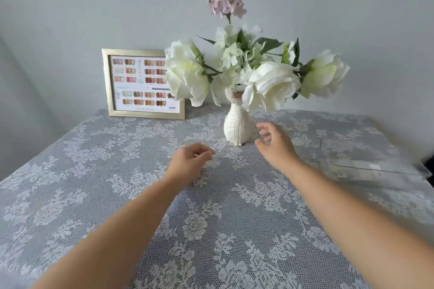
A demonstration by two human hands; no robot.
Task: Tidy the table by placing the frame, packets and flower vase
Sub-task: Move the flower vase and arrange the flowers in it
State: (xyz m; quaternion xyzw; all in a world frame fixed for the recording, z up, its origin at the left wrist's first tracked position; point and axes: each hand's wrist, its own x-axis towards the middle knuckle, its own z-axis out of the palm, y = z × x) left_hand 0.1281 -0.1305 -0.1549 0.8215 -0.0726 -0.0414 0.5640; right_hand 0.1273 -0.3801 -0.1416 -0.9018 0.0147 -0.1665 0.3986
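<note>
A white cat-shaped flower vase [237, 128] stands upright near the back middle of the table, filled with white blooms and one tall pink stem. A gold frame [108, 91] with a colour-swatch card leans against the wall at the back left, its right side behind a bloom. My right hand [276, 144] hovers just right of the vase base, fingers spread and loosely curved, holding nothing. My left hand [191, 159] hangs in front of and left of the vase, fingers loosely curled and empty. Clear flat packets [366, 159] lie at the right of the table.
A grey lace tablecloth [117, 171] covers the whole table. A pale wall stands right behind the frame and vase. The wide blooms overhang the table well beyond the vase on both sides. A dark object shows at the right edge.
</note>
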